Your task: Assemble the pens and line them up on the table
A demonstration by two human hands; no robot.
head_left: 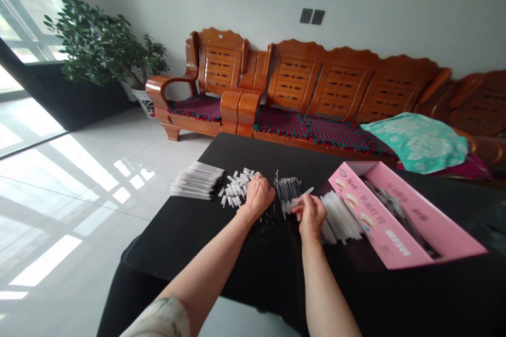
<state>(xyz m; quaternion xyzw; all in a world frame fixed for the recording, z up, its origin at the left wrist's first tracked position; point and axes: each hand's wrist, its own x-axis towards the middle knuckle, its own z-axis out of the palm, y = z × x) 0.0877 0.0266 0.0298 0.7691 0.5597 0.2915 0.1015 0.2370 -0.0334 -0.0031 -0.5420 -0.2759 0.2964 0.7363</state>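
Note:
My right hand pinches a whitish translucent pen barrel, which points up and to the right. My left hand is closed beside the pile of dark pen refills; whatever its fingers hold is hidden. Just left of that hand lies a heap of short white pen caps. Small black pieces, too small to name, are scattered below it. Under and right of my right hand, a row of translucent empty barrels is laid out. White pens with dark ends lie in a row at the far left.
A pink open box with dark and clear contents stands on the right of the black table. Behind the table runs a wooden sofa with a turquoise cloth on it. A potted plant stands at back left.

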